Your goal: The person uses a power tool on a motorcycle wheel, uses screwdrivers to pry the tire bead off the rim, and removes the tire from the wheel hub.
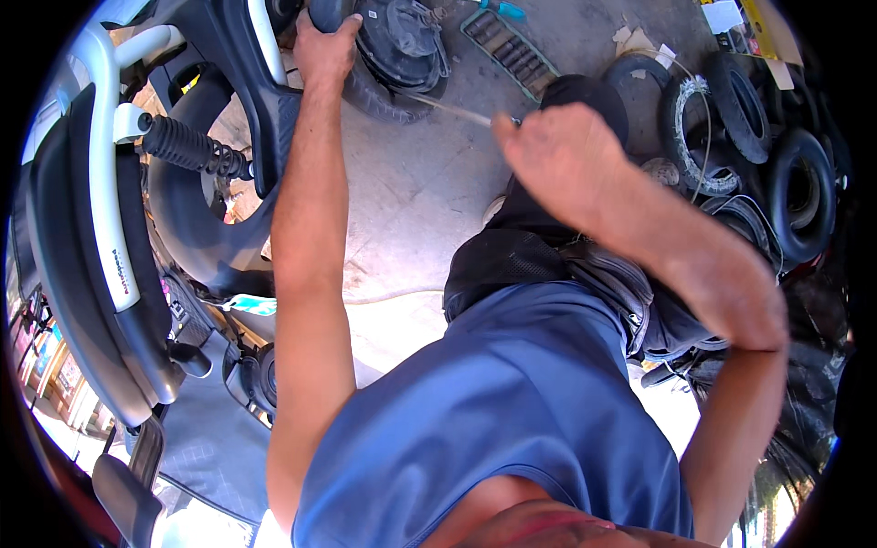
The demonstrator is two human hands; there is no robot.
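A black scooter wheel [402, 55] with a dark hub stands at the top centre, its tire [379, 102] around it. My left hand [326, 47] is wrapped over the tire's left side, thumb and fingers bent round the rubber. My right hand [568, 157], slightly blurred, is closed in a fist on the end of a thin metal tire lever [448, 109]. The lever's other end reaches the wheel's lower edge, where the tire meets the rim; its tip is hidden there. My right arm is bent at the elbow and my left arm is stretched forward.
A scooter with a white grab rail [108, 228] and a black shock absorber [192, 149] stands close on my left. A green tray [509, 53] of sockets lies beyond the wheel. Several loose tires [804, 196] and a pale hose or cable lie on the right.
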